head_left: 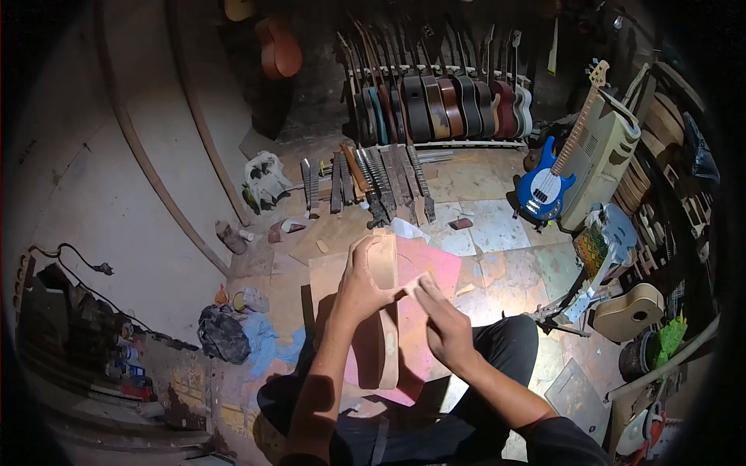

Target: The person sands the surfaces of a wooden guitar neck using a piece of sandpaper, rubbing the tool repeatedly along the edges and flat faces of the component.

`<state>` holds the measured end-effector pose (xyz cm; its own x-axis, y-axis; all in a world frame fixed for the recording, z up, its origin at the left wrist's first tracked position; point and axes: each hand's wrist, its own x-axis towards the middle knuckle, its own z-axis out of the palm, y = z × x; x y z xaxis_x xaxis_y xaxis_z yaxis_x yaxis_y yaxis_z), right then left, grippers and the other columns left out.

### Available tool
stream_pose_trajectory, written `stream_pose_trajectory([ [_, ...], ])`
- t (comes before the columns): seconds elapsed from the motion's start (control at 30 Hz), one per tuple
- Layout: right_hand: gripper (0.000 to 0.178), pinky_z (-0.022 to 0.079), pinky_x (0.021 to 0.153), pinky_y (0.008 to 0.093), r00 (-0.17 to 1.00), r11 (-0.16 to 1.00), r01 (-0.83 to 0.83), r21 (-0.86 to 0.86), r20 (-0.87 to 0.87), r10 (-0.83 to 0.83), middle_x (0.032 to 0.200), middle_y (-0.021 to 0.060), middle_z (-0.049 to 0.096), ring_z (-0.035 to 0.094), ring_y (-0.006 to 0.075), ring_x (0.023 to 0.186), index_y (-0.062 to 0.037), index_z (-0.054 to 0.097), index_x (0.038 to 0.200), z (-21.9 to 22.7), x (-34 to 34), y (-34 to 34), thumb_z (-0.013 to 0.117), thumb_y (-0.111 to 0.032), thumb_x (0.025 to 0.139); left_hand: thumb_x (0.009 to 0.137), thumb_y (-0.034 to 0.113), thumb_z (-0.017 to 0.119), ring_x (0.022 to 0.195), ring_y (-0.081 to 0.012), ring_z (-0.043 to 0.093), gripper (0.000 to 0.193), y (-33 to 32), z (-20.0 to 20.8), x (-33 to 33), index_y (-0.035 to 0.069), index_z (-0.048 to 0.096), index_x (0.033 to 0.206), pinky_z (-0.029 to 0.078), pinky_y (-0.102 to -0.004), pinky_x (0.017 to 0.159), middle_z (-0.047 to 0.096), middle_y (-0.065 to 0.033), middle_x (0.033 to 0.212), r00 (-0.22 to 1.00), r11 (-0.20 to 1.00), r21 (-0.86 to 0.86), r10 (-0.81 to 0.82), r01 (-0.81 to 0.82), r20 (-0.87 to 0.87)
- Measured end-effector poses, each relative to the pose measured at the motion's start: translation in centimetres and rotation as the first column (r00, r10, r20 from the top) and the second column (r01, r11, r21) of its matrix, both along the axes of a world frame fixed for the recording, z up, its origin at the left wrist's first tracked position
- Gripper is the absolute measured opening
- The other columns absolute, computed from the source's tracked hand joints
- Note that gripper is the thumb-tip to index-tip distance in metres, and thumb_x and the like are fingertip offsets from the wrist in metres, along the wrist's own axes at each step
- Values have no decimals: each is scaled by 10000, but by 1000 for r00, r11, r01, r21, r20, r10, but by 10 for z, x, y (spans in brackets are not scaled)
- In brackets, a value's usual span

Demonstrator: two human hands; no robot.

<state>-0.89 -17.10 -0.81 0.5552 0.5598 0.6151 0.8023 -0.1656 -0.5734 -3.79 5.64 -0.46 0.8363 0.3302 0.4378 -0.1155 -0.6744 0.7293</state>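
A: What is the person holding?

B: An unfinished wooden guitar body [382,311], bare pale wood, stood on edge over the lap. The left hand [359,283] curls over its far upper rim, fingers wrapped around the edge, so that grip is clamped on the wood. The right hand [439,318] lies against the right face of it, fingers flat and pressed to the surface; I'd call that a touch with the fingers together, not a clasp.

A: How would it handle, do you think?

B: Stiff, and probably light for its bulk, since it looks like a hollow shell with thin sides. Raw wood should not be slippery, but thin sides likely dent or crack if squeezed hard or knocked on the floor.

A: So where would you take hold?

B: At the rim, where the side meets the face, as the left hand does, with the other palm spread flat to steady it. I'd avoid pinching the middle of a panel.

A: What lies around it?

B: A pink sheet [431,272] on the tiled floor just behind it, loose guitar necks [373,182] laid out farther off, a rack of finished guitars [443,105] at the far wall, and a blue bass guitar [544,190] to the far right. A dark bundle of cloth [221,334] sits near left.
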Motion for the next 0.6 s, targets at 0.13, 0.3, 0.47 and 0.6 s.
stream_pose_trajectory([
  [0.13, 813, 629, 782, 417, 987, 982, 24, -185, 159, 6, 1571, 145, 594, 747, 341, 933, -137, 597, 1534, 19, 18, 32, 683, 71, 752, 718, 209, 968, 1408, -418, 541, 1037, -14, -4, 7, 47, 375, 1553, 468, -467, 1175, 485, -229, 1530, 1000, 1000, 4, -3, 3, 24],
  [0.3, 773, 612, 672, 404, 963, 964, 55, -261, 268, 17, 1623, 102, 549, 705, 317, 750, -164, 562, 1567, 6, 29, 50, 667, -10, 816, 821, 131, 860, 1380, -460, 548, 862, -12, -5, 15, 20, 393, 1537, 471, -479, 1167, 483, -233, 1533, 1000, 993, -119, -15, 18, 28],
  [0.47, 765, 607, 652, 409, 959, 964, 147, -221, 271, -84, 1523, 106, 641, 726, 310, 775, -174, 535, 1589, 9, 57, 54, 695, -79, 846, 744, 159, 930, 1365, -448, 555, 927, -20, 2, 15, 9, 416, 1502, 479, -477, 1149, 534, -251, 1467, 994, 1000, -9, -8, 9, 106],
  [0.6, 699, 610, 668, 407, 969, 961, 54, -271, 246, 14, 1513, 87, 649, 720, 334, 751, -203, 593, 1541, 12, 40, 51, 690, -86, 858, 690, 121, 945, 1376, -458, 545, 1023, -17, -6, 12, 14, 390, 1543, 466, -480, 1177, 525, -254, 1485, 998, 988, -144, 54, -49, 28],
])
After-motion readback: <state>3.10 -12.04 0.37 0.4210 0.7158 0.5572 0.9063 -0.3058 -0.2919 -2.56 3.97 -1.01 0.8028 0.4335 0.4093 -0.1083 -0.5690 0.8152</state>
